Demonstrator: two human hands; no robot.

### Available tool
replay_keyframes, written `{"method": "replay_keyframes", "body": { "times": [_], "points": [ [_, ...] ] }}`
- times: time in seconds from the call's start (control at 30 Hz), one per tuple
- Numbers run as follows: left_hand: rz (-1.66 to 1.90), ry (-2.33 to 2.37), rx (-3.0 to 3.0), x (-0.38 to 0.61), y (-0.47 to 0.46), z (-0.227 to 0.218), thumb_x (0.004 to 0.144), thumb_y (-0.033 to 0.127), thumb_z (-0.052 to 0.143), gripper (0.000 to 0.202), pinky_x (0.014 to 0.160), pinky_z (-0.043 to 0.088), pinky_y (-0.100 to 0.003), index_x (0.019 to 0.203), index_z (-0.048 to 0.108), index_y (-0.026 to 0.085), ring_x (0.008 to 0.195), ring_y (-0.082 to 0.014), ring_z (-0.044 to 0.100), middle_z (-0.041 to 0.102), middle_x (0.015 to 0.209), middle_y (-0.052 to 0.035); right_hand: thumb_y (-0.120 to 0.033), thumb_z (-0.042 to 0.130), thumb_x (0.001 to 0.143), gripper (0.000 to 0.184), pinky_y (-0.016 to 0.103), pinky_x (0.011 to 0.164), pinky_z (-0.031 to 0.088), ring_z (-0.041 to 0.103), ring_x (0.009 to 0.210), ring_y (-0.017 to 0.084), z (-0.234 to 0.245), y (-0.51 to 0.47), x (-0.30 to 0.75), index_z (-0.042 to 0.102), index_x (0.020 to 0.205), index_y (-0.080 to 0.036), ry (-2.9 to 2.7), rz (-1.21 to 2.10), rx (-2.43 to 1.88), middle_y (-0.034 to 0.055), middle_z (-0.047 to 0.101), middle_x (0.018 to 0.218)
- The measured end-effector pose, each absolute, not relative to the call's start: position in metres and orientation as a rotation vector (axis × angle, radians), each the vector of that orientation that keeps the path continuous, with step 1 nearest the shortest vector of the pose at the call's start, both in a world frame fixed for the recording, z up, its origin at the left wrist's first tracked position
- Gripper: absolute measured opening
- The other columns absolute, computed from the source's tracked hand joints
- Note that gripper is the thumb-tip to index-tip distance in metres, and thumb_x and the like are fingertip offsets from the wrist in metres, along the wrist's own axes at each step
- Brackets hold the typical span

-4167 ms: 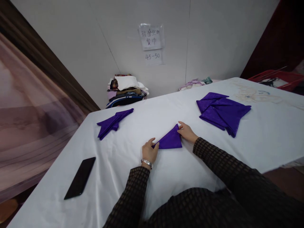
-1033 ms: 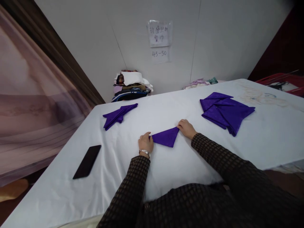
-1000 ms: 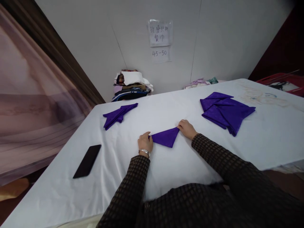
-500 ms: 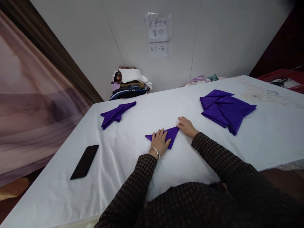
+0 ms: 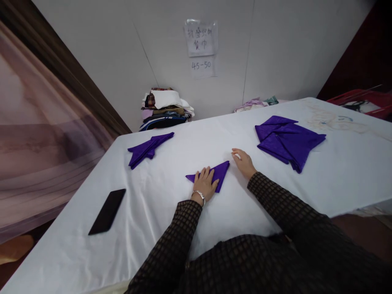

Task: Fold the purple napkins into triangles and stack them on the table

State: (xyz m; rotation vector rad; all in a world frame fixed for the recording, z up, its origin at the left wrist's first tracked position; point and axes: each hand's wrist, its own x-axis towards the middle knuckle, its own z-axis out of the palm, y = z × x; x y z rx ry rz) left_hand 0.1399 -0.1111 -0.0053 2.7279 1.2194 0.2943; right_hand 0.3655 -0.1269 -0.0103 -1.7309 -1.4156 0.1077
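Note:
A purple cloth napkin, folded to a small triangle, lies in front of me on the white tablecloth. My left hand rests flat on its middle with the fingers spread, covering part of the folds. Just right of the napkin's upper right corner, my right hand is off the cloth with nothing in it, its fingers loosely curved and apart from the thumb. Farther left lies another folded purple napkin. Several more purple napkins or layers, a loose pile, sit to the right.
A dark flat rectangular object lies on the table's left side. Behind the far edge stand a stack of clothes and more fabric. Paper signs hang on the wall. A red basket is at the far right; a curtain hangs left.
My right hand has let go of the napkin's upper right corner and moved slightly away from it. My left hand stays flat on the napkin. The view has shifted a little.

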Motion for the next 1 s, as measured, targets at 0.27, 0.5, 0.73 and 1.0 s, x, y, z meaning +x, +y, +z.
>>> {"method": "replay_keyframes", "body": {
  "times": [0.27, 0.5, 0.73, 1.0],
  "points": [
    [0.262, 1.226, 2.728, 0.140, -0.111, -0.005, 0.091, 0.045, 0.033, 0.050, 0.110, 0.017, -0.049, 0.135, 0.041, 0.021, 0.135, -0.0249, 0.028, 0.035, 0.146, -0.0081, -0.026, 0.049, 0.085, 0.016, 0.028, 0.067, 0.038, 0.058, 0.077, 0.018, 0.000, -0.150, 0.350, 0.064, 0.088, -0.022, -1.625, 0.247, -2.086, 0.0041, 0.067, 0.085],
    [0.253, 1.221, 2.726, 0.140, -0.113, -0.005, 0.091, 0.046, 0.032, 0.053, 0.110, 0.017, -0.050, 0.136, 0.039, 0.019, 0.135, -0.0253, 0.027, 0.035, 0.146, -0.0089, -0.019, 0.048, 0.084, 0.016, 0.028, 0.071, 0.037, 0.057, 0.086, 0.020, 0.002, -0.139, 0.345, 0.064, 0.085, -0.021, -1.802, 0.176, -2.103, 0.0066, 0.067, 0.093],
    [0.207, 1.226, 2.741, 0.140, -0.116, -0.003, 0.091, 0.049, 0.026, 0.056, 0.112, 0.015, -0.048, 0.138, 0.035, 0.019, 0.136, -0.0234, 0.024, 0.033, 0.147, -0.0075, -0.026, 0.036, 0.091, 0.031, 0.036, 0.089, 0.041, 0.054, 0.103, 0.022, 0.019, -0.152, 0.326, 0.059, 0.110, -0.017, -1.840, -0.048, -1.753, 0.0107, 0.063, 0.107],
    [0.153, 1.200, 2.755, 0.138, -0.117, -0.005, 0.091, 0.041, 0.029, 0.055, 0.112, 0.011, -0.049, 0.141, 0.028, 0.018, 0.138, -0.0244, 0.019, 0.028, 0.149, -0.0073, -0.058, 0.033, 0.088, 0.067, 0.054, 0.106, 0.019, 0.025, 0.134, 0.031, -0.003, -0.157, 0.290, 0.038, 0.137, -0.014, -2.199, 0.179, -1.813, 0.0160, 0.036, 0.143]
  ]
}}
